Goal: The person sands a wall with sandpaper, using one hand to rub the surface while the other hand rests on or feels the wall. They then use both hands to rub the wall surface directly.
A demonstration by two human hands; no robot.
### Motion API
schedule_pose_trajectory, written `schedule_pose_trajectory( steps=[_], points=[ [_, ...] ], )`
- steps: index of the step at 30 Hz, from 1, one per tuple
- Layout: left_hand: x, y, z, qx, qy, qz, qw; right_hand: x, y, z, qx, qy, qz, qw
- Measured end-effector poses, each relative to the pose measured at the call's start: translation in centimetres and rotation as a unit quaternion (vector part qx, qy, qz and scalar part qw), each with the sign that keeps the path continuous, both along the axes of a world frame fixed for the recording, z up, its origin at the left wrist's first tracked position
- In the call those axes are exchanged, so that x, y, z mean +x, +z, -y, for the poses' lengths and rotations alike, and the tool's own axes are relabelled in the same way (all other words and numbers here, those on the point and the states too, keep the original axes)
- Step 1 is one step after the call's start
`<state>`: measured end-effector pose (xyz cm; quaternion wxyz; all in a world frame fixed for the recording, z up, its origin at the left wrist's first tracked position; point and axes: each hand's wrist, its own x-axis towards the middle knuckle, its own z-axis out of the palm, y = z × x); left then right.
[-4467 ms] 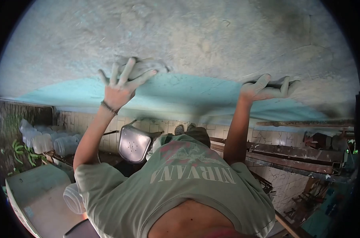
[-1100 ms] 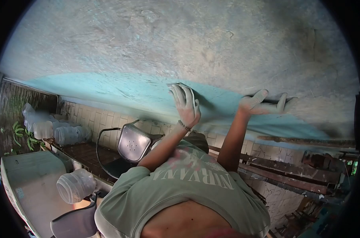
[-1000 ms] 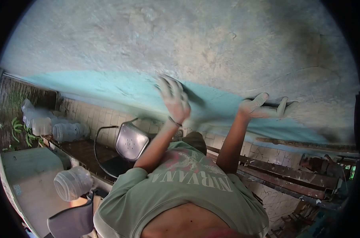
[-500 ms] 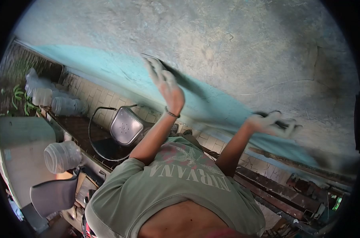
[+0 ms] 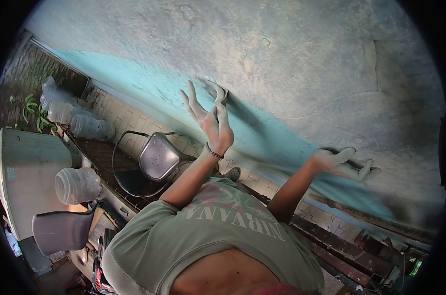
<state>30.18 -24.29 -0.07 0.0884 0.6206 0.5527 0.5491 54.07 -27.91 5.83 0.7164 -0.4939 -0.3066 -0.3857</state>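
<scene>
My left hand (image 5: 210, 115), coated in pale dust or paste and with a dark beaded bracelet at the wrist, is raised beside the wall (image 5: 282, 59) with its fingers apart. A dark curved edge shows by its fingertips; whether it is shadow or a thin object is unclear. Lower on the right, my right hand (image 5: 343, 162), equally pale, is against or very near the wall, fingers spread and partly bent. Dark patches lie around it too. Nothing can be clearly made out in either hand. The wall is grey and mottled above a turquoise band (image 5: 149, 83).
A metal-seated chair (image 5: 159, 156) stands on the left. Beyond it are clear plastic jugs (image 5: 77, 186), a grey chair back (image 5: 63, 231), a whitish cabinet (image 5: 31, 172) and green bananas (image 5: 30, 108). Dark reddish beams (image 5: 341, 246) lie at the lower right.
My left hand has shifted slightly down and right, and its fingers have spread wider. My right hand has moved a little right and down. The view has shifted slightly.
</scene>
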Motion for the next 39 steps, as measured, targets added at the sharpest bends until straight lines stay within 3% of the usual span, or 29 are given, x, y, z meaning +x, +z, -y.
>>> schedule_pose_trajectory(
  steps=[2,4,5,8,9,11,13,16,17,20,25,26,28,30,34,35,37,39],
  points=[
    [1.0,-0.1,0.4,-0.008,-0.019,0.044,0.999,0.0,-0.1,0.4,-0.011,-0.008,-0.006,1.0],
    [2.1,-1.6,2.2,-0.1,-0.017,-0.06,0.993,0.0,-0.1,0.3,-0.02,-0.021,-0.002,1.0],
    [1.8,-2.9,1.0,-0.078,0.033,-0.084,0.993,0.1,-0.1,0.2,-0.015,-0.007,-0.003,1.0],
    [-0.8,0.9,-3.6,0.007,0.061,0.176,0.982,-0.2,-0.4,0.6,-0.019,-0.008,-0.005,1.0],
    [-1.9,1.8,-3.6,-0.08,0.101,0.14,0.982,-0.2,-0.1,0.7,-0.028,-0.029,-0.001,0.999],
    [0.3,-1.2,-2.2,-0.04,0.011,0.147,0.988,-0.2,0.3,0.3,-0.025,-0.042,0.003,0.999],
    [1.2,-0.9,0.8,-0.068,0.004,0.015,0.998,-0.4,0.3,0.1,-0.009,-0.027,-0.004,1.0],
    [-0.8,0.3,-1.4,-0.014,0.056,0.035,0.998,-0.4,0.1,0.3,-0.01,-0.026,0.0,1.0],
    [-0.6,1.1,-1.8,-0.033,0.068,0.102,0.992,-0.4,0.1,0.4,-0.014,-0.028,0.002,0.999],
    [1.1,-0.8,-0.8,-0.012,0.003,0.076,0.997,-0.4,0.2,0.2,-0.013,-0.027,0.007,1.0],
    [-0.4,0.0,-2.5,-0.019,0.073,0.109,0.991,-0.3,0.0,0.4,-0.017,-0.029,0.007,0.999],
    [0.7,-0.2,-1.5,-0.005,0.015,0.097,0.995,-0.3,0.0,0.3,-0.015,-0.028,0.008,0.999],
    [1.0,-1.0,-0.2,-0.05,0.004,0.017,0.999,-0.3,0.0,0.2,-0.01,-0.023,0.005,1.0],
    [-0.4,-1.1,-0.7,-0.017,0.022,0.021,0.999,0.0,0.0,0.2,-0.009,-0.021,0.007,1.0],
    [1.3,-1.1,0.7,-0.067,-0.017,0.017,0.997,-0.5,-0.2,1.1,-0.015,-0.013,0.004,1.0],
    [1.1,-1.9,-0.1,-0.066,0.012,-0.001,0.998,-0.6,0.0,0.8,-0.009,-0.006,0.005,1.0],
    [-0.4,0.0,-2.7,-0.027,0.013,0.146,0.989,-0.4,0.4,0.2,0.005,0.002,0.006,1.0],
    [-0.2,-0.1,-2.3,-0.039,0.01,0.164,0.986,-0.3,0.0,0.4,-0.006,-0.017,0.009,1.0]
  ],
)
